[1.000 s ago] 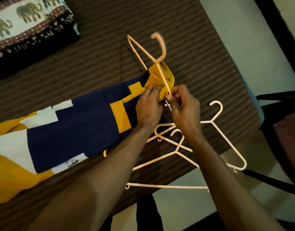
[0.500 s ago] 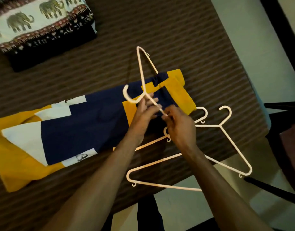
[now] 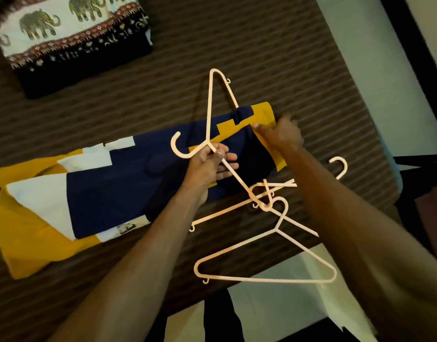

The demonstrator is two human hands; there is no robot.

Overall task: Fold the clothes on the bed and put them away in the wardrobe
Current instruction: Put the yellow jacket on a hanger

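A navy, yellow and white garment (image 3: 108,183) lies folded lengthwise across the brown striped bed (image 3: 261,58). My left hand (image 3: 210,166) grips a pale plastic hanger (image 3: 208,114) at its neck, over the garment's right part, with the hook pointing left. My right hand (image 3: 279,137) reaches to the garment's yellow right end and touches or pinches the cloth there; its fingertips are blurred. The wardrobe is out of view.
Two or three more pale hangers (image 3: 276,253) lie tangled at the bed's near right edge, partly over the floor. A pillow with an elephant print (image 3: 64,33) sits at the far left. A dark chair (image 3: 424,193) stands right of the bed.
The hanger came out of the garment's yellow end and now stays in my left hand alone. My right hand let go of it and moved up-right to the garment's end.
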